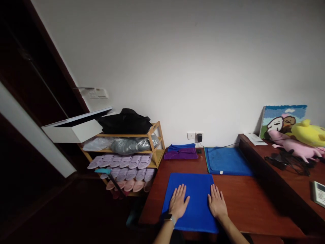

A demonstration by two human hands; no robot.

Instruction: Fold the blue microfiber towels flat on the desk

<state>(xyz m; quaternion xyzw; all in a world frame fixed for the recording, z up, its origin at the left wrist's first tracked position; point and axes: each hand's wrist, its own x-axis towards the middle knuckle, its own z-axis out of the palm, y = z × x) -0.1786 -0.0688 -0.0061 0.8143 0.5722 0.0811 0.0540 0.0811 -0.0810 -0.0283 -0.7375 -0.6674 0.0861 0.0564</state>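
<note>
A bright blue cloth (195, 200) lies spread as a flat rectangle on the brown wooden table, close to its front edge. My left hand (178, 202) rests palm down on the cloth's left part, fingers stretched forward; a watch sits on that wrist. On the cloth's right edge lies my right hand (217, 202), also palm down with its fingers extended. Behind the cloth, a folded purple cloth (180, 153) lies with a folded blue cloth (181, 147) against the wall. A darker blue folded cloth (230, 161) lies flat at the back right.
A wooden rack (152, 145) with several slippers (124, 162) stands left of the table (248, 200), a black bag (124, 121) and white box (76, 130) on top. At right, a raised surface bears plush toys (296, 145) and cables. A plugged-in adapter (199, 137) trails a cord.
</note>
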